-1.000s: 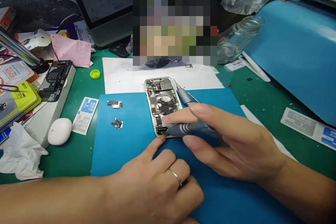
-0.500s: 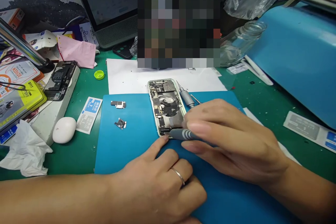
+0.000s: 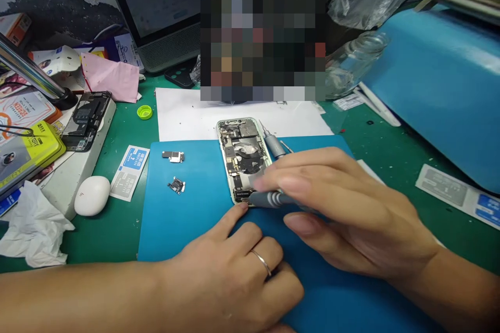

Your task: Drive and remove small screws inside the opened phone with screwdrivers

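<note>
An opened smartphone [image 3: 247, 158] lies on the blue mat [image 3: 175, 234], its boards and round coil bare. My left hand [image 3: 242, 265] holds the phone's bottom edge with its index fingertip; the other fingers are curled and a ring is on one. In my right hand [image 3: 351, 208] is a dark grey screwdriver [image 3: 269, 199] with pale rings, its front end at the phone's lower end. The fingers bear on it from above, and the thumb stands a little off it. Its very tip is too small to make out. Two small phone parts, one plate-like [image 3: 173, 156] and one dark [image 3: 177, 185], lie left of the phone.
Another grey screwdriver [image 3: 273, 144] lies right of the phone. On the left are a white earbud case [image 3: 92, 195], another opened phone [image 3: 86, 120], a crumpled tissue [image 3: 35, 229] and a green cap [image 3: 144, 112]. A glass jar [image 3: 355, 60] lies behind, near a tablet-like screen [image 3: 164, 0].
My right thumb has moved away from the screwdriver, and the fingers above have shifted slightly. My left index fingertip stays at the phone's edge. The whole view has drifted a little.
</note>
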Available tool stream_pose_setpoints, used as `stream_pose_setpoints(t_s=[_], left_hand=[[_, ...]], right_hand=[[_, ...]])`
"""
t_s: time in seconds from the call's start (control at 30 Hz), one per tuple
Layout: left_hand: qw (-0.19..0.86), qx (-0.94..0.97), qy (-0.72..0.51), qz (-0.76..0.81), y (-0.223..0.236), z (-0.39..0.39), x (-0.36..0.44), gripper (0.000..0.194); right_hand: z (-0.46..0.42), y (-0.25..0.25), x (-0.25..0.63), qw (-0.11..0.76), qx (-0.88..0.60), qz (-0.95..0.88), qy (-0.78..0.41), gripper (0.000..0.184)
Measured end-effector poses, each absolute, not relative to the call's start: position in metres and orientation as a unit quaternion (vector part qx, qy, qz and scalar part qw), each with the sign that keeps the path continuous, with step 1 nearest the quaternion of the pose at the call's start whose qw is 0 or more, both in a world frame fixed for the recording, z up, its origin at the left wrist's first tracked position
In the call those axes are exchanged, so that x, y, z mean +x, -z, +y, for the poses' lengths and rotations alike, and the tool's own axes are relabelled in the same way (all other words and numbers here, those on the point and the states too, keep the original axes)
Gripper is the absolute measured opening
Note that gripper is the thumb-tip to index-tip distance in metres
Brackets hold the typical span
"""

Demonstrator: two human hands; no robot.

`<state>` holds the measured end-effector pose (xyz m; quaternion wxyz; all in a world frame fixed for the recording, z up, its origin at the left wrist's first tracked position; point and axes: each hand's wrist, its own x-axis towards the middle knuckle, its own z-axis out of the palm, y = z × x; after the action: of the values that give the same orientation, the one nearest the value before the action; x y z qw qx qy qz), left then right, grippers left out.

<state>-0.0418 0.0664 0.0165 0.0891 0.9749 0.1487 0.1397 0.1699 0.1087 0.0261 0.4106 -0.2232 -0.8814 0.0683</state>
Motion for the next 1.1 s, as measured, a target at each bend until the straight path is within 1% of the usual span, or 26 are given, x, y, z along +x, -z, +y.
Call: stream_pose_setpoints(t_s=[0.1, 0.13, 0.2, 0.27, 0.33, 0.4, 0.47, 0.57, 0.63, 0.7, 0.77, 0.83, 0.93, 1.1], left_hand=[[0.046, 0.973, -0.166, 0.154, -0.01, 0.066, -0.041, 0.041], [0.031, 0.971, -0.18, 0.154, -0.007, 0.065, -0.04, 0.04], [0.012, 0.966, -0.206, 0.157, -0.001, 0.065, -0.039, 0.037], [0.004, 0.961, -0.225, 0.162, 0.004, 0.064, -0.038, 0.028], [-0.003, 0.957, -0.236, 0.167, 0.009, 0.063, -0.037, 0.014], [-0.012, 0.956, -0.237, 0.17, 0.012, 0.062, -0.037, 0.007], [-0.02, 0.958, -0.229, 0.169, 0.013, 0.061, -0.037, 0.01], [-0.023, 0.959, -0.225, 0.169, 0.014, 0.061, -0.037, 0.014], [-0.02, 0.957, -0.232, 0.171, 0.013, 0.062, -0.037, 0.015], [-0.016, 0.955, -0.242, 0.172, 0.012, 0.063, -0.037, 0.015], [-0.012, 0.955, -0.241, 0.172, 0.012, 0.063, -0.037, 0.01], [-0.007, 0.957, -0.234, 0.173, 0.012, 0.063, -0.037, 0.006], [-0.001, 0.957, -0.231, 0.175, 0.011, 0.063, -0.037, 0.005], [0.004, 0.965, -0.204, 0.165, 0.007, 0.063, -0.038, 0.037]], right_hand=[[0.111, -0.025, 0.17, 0.418, -0.227, -0.878, -0.044, 0.044], [0.111, -0.024, 0.169, 0.42, -0.231, -0.877, -0.039, 0.042], [0.113, -0.024, 0.167, 0.427, -0.224, -0.875, -0.047, 0.046], [0.114, -0.023, 0.164, 0.439, -0.208, -0.871, -0.073, 0.053], [0.115, -0.022, 0.162, 0.452, -0.198, -0.865, -0.093, 0.052], [0.115, -0.022, 0.162, 0.457, -0.2, -0.861, -0.095, 0.048], [0.115, -0.023, 0.163, 0.448, -0.207, -0.864, -0.096, 0.051], [0.114, -0.023, 0.163, 0.431, -0.217, -0.866, -0.129, 0.06], [0.115, -0.022, 0.162, 0.441, -0.212, -0.859, -0.147, 0.058], [0.116, -0.021, 0.161, 0.454, -0.201, -0.856, -0.143, 0.052], [0.116, -0.02, 0.161, 0.447, -0.192, -0.864, -0.132, 0.051], [0.116, -0.021, 0.162, 0.434, -0.192, -0.87, -0.134, 0.056], [0.115, -0.021, 0.161, 0.434, -0.201, -0.864, -0.159, 0.062], [0.115, -0.022, 0.156, 0.448, -0.188, -0.857, -0.173, 0.055]])
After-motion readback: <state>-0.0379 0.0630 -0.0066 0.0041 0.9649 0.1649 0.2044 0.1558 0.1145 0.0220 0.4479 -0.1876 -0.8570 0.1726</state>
